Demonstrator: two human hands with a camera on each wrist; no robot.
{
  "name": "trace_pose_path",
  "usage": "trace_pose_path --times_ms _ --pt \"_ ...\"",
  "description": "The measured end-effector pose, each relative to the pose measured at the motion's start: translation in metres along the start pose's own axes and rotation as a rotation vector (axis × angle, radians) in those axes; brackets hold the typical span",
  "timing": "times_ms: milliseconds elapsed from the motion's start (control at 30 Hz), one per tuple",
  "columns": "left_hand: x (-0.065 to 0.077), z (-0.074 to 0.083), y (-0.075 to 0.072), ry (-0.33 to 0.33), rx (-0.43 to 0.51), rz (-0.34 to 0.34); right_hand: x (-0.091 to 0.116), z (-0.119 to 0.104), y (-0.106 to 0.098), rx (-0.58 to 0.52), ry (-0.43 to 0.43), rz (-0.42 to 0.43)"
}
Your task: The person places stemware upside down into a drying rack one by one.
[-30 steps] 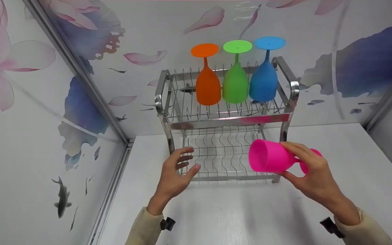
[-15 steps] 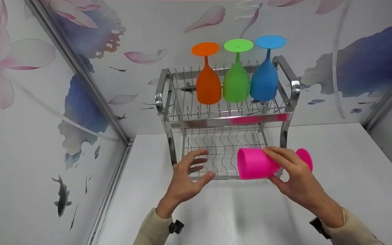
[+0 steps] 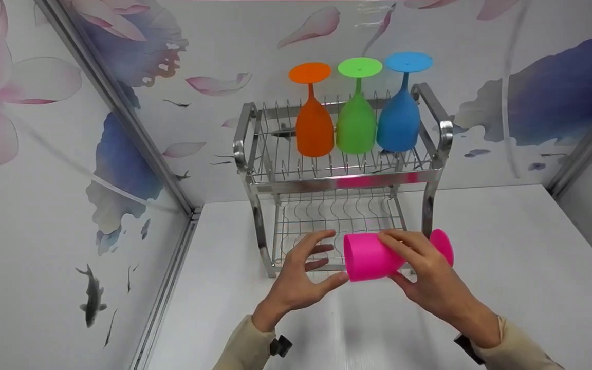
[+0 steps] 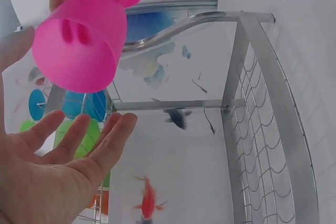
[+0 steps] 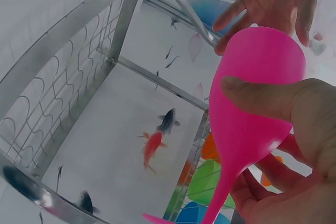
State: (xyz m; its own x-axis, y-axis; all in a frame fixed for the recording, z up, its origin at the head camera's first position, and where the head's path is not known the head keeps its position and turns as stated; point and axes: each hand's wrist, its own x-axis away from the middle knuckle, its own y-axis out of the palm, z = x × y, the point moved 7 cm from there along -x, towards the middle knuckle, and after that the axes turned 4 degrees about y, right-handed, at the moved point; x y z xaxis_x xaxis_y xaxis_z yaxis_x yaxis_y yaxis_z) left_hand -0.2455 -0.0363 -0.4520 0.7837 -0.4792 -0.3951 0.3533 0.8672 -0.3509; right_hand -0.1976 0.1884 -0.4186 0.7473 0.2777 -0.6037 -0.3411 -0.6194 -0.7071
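Note:
A pink goblet lies sideways in the air in front of the metal rack, its mouth facing left. My right hand grips it round the bowl, thumb on one side and fingers on the other, as the right wrist view shows. Its foot sticks out beyond that hand. My left hand is held with spread, bent fingers just left of the goblet's mouth. In the left wrist view a gap shows between the left fingers and the rim; whether the thumb touches the rim I cannot tell.
On the upper tier of the two-tier metal dish rack stand an orange goblet, a green goblet and a blue goblet, all upside down. White table lies below; patterned walls close the back and sides.
My right hand has brought the pink goblet left and slightly down. My left hand has moved right toward its mouth. The three goblets on the rack have stayed put.

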Motion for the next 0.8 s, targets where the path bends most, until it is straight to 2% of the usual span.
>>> trace_pose_path --times_ms 433,800 --pt "-0.006 0.003 0.013 0.056 0.012 -0.035 0.001 -0.007 0.009 -0.011 -0.041 0.007" --pt "-0.009 0.005 0.015 0.091 0.016 -0.027 0.000 -0.011 0.007 -0.004 -0.049 0.007"
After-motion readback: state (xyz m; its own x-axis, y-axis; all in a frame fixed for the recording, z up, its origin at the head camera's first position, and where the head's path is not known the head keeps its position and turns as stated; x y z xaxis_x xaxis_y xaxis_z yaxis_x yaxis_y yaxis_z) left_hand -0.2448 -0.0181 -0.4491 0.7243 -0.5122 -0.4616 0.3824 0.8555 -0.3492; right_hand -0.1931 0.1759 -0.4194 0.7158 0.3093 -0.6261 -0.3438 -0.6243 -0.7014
